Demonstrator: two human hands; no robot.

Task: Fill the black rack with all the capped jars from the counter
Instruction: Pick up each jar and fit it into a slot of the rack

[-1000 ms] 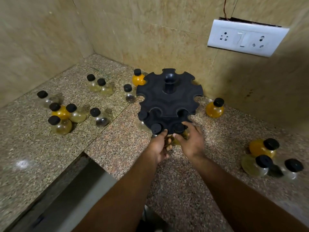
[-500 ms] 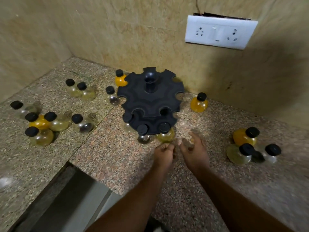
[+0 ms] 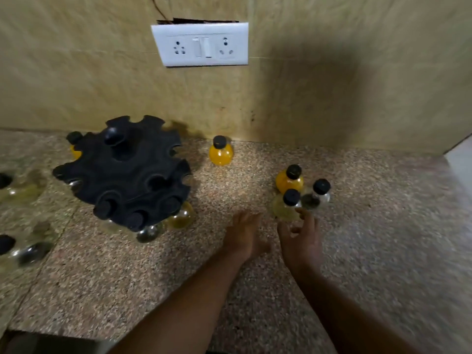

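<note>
1. Two bare forearms reach in from the lower edge over the speckled granite tabletop [image 3: 383, 251].
2. The left hand [image 3: 244, 238] lies palm down low over the tabletop. Its fingers [image 3: 246, 218] are fairly straight and close together, and it holds nothing.
3. The right hand [image 3: 301, 244] is just beside it, with its fingers [image 3: 307, 219] spread and loosely bent around nothing. Their tips are at the pale yellow jar [image 3: 281, 210], but blur hides whether they touch it.
4. That jar stands upright in a tight bunch with a clear jar with dark contents [image 3: 315, 199] and an orange jar [image 3: 288, 181] behind it. All three have black caps.
5. To the left of the hands stands the black rack [image 3: 122, 169], a round piece with notches cut into its rim.
   - Its near notches carry a yellow jar [image 3: 180, 217], a clear jar [image 3: 149, 232] and a third jar [image 3: 102, 208], of which mainly the cap shows.
   - Other notches show open.
6. At the left edge, several blurred capped jars [image 3: 28, 251] sit on the tabletop.
7. Farther back, a lone orange jar [image 3: 221, 153] stands near the wall, between the rack and the bunch of three. A partly hidden orange jar [image 3: 75, 149] peeks out from behind the rack.
8. A white switch plate [image 3: 200, 44] is mounted on the beige tiled wall [image 3: 332, 85].
</note>
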